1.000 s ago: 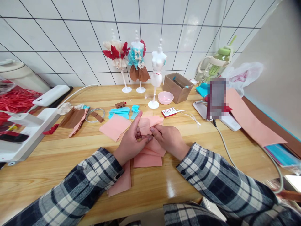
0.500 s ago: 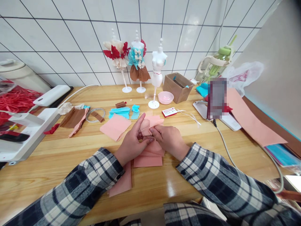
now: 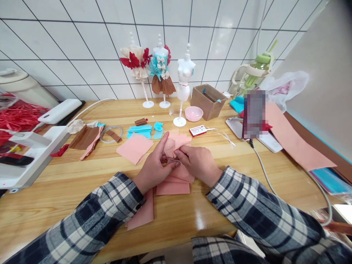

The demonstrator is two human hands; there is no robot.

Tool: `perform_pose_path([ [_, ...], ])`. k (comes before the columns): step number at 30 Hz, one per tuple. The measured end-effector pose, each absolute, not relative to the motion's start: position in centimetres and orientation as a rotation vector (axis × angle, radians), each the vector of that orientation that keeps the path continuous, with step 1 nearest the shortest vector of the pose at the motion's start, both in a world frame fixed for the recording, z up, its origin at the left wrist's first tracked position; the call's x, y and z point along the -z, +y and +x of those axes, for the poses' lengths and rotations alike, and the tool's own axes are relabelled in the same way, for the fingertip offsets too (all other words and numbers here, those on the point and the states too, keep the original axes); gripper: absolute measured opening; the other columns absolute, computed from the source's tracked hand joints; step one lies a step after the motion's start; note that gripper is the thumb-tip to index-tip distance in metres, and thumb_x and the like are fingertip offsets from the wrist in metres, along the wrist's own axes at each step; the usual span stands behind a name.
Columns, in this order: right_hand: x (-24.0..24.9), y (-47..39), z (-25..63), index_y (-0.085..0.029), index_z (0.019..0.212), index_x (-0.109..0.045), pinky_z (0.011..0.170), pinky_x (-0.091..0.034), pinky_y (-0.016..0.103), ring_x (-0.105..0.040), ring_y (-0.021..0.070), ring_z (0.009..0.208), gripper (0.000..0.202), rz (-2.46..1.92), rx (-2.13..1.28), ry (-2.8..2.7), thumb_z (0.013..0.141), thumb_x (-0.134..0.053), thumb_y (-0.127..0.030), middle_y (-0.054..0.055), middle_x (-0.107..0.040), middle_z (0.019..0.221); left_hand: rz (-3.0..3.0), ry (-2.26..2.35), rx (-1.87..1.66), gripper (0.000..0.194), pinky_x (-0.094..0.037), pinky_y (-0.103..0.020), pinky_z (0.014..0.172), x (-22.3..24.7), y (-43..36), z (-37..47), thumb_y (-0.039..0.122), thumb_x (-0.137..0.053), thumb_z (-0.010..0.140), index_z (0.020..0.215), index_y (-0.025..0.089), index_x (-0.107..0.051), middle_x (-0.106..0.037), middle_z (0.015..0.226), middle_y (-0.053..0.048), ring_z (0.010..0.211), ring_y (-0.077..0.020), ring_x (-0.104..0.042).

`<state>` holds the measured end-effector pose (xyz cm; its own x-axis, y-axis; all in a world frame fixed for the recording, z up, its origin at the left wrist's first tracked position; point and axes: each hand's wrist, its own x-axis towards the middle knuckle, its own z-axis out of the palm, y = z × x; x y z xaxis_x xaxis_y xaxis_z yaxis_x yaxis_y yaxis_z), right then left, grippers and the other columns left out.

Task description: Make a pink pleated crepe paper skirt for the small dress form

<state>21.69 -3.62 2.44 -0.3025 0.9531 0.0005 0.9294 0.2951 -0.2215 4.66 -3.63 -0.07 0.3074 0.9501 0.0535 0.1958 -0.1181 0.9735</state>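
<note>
Between my two hands is a piece of pink crepe paper (image 3: 169, 146), gathered into folds at its middle. My left hand (image 3: 155, 165) pinches it from the left, with thumb and fingers closed on the folds. From the right, my right hand (image 3: 199, 163) pinches the same sheet between thumb and forefinger. Under my hands lie more flat pink sheets (image 3: 173, 188). Another pink sheet (image 3: 141, 214) is partly covered by my left sleeve. A square pink stack (image 3: 134, 148) rests left of my hands.
Three small mannequins, one bare (image 3: 183, 73) and two dressed (image 3: 162, 69), stand at the back. Nearby are a pink bowl (image 3: 194, 114), a cardboard box (image 3: 208, 102), a small red-white box (image 3: 198, 131) and blue strips (image 3: 139, 131). A phone (image 3: 253, 115) stands at right; a power strip (image 3: 35, 154) lies left.
Both hands keep nearly the same pinch on the pink paper. Its lower right part spreads slightly farther to the right below my right hand.
</note>
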Motion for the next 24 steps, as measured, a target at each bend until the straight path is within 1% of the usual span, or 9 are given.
perform_pose_path([
  [2,-2.38,-3.64,21.61,-0.025,0.094,-0.068,0.055,-0.030,0.027,-0.068,0.0186,0.073,0.047,-1.784,-0.248,-2.425,0.100,-0.029,-0.052,0.003,-0.075,0.085,1.560,1.077,-0.926,0.097,-0.057,-0.032,0.078,0.00,-3.72,4.71,0.022,-0.071,0.076,0.154,0.023,-0.014,-0.059,0.126,-0.011,0.080,-0.0155,-0.067],
  [4,-2.37,-3.68,21.58,-0.024,0.094,-0.068,0.055,-0.029,0.027,-0.067,0.0183,0.073,0.048,-1.797,-0.232,-2.425,0.100,-0.029,-0.051,0.004,-0.075,0.084,1.554,1.069,-0.931,0.098,-0.057,-0.033,0.079,0.02,-3.74,4.74,0.023,-0.071,0.076,0.154,0.024,-0.013,-0.060,0.123,-0.010,0.081,-0.0164,-0.068],
  [8,-2.40,-3.79,21.60,-0.024,0.092,-0.068,0.053,-0.025,0.028,-0.067,0.0174,0.070,0.048,-1.793,-0.220,-2.409,0.100,-0.029,-0.051,0.003,-0.074,0.081,1.547,1.065,-0.937,0.099,-0.058,-0.033,0.078,0.10,-3.71,4.76,0.024,-0.072,0.075,0.155,0.024,-0.012,-0.058,0.125,-0.011,0.081,-0.0168,-0.068],
  [12,-2.33,-3.89,21.57,-0.023,0.090,-0.069,0.053,-0.023,0.028,-0.067,0.0175,0.070,0.051,-1.785,-0.209,-2.419,0.101,-0.027,-0.050,0.004,-0.074,0.079,1.557,1.064,-0.932,0.099,-0.057,-0.033,0.074,0.25,-3.75,4.72,0.025,-0.072,0.076,0.155,0.024,-0.013,-0.059,0.123,-0.011,0.079,-0.0168,-0.066],
  [15,-2.22,-3.90,21.54,-0.023,0.090,-0.068,0.052,-0.022,0.028,-0.067,0.0177,0.070,0.050,-1.787,-0.204,-2.403,0.101,-0.027,-0.050,0.003,-0.074,0.081,1.549,1.039,-0.936,0.099,-0.057,-0.033,0.075,0.45,-3.78,4.69,0.024,-0.071,0.077,0.155,0.024,-0.011,-0.059,0.122,-0.012,0.081,-0.0173,-0.066],
  [24,-2.24,-3.83,21.52,-0.024,0.091,-0.068,0.052,-0.025,0.028,-0.068,0.0186,0.070,0.048,-1.775,-0.187,-2.411,0.100,-0.029,-0.051,0.002,-0.074,0.081,1.565,1.045,-0.926,0.101,-0.056,-0.031,0.070,0.49,-3.78,4.73,0.025,-0.073,0.076,0.155,0.024,-0.010,-0.063,0.104,-0.006,0.073,-0.0158,-0.062],
])
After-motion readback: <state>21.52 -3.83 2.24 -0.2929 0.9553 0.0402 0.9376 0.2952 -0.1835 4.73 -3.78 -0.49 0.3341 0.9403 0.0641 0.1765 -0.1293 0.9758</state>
